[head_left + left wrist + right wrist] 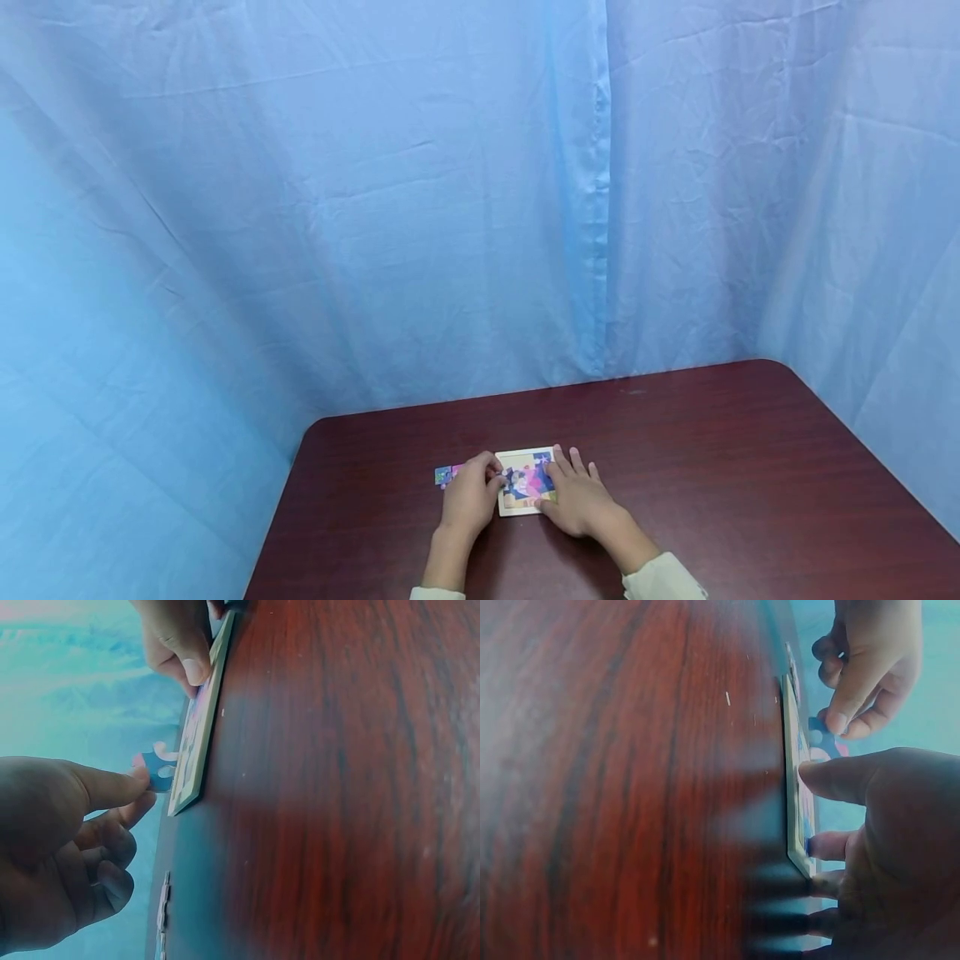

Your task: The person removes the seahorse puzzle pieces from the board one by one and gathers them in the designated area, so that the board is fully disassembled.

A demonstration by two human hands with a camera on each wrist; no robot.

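Note:
A small jigsaw puzzle with a pale frame (519,512) lies on the table, a colourful picture partly filling it. My left hand (470,498) pinches a dark blue puzzle piece (159,771) between thumb and forefinger, just above the left part of the frame. The piece stands tilted up, with a pink patch on its edge. My right hand (581,500) rests on the right side of the puzzle, its thumb and forefinger touching the picture and the other fingers spread past the frame. Part of the picture is hidden under the hands.
Loose puzzle pieces (443,476) lie on the table left of the frame, partly behind the left hand. The dark red wooden table (712,467) has a rounded far edge. Blue curtains (450,208) hang behind it and at both sides.

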